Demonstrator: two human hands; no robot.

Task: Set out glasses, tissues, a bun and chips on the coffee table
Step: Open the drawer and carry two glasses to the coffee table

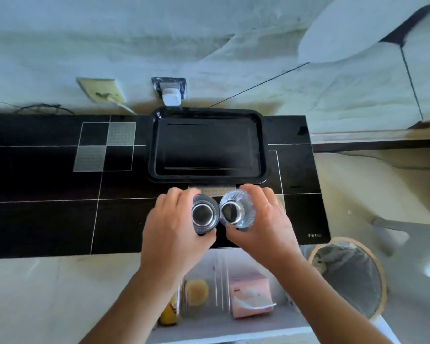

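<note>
I hold two ribbed clear glasses side by side above the near edge of the black coffee table [47,219]. My left hand [169,234] grips the left glass [204,214]. My right hand [266,227] grips the right glass [237,211], which tilts slightly. An empty black tray [263,145] lies on the table just beyond the glasses. Below my wrists stands a clear bin [221,326] that holds a pink tissue box [251,296], a round yellow bun [196,291] and a yellow chips packet [169,316], partly hidden by my left forearm.
A round wastebasket [348,276] with a grey liner stands on the floor right of the bin. A white plug [170,96] sits in a wall socket behind the tray. A low shelf edge [377,142] runs right of the table.
</note>
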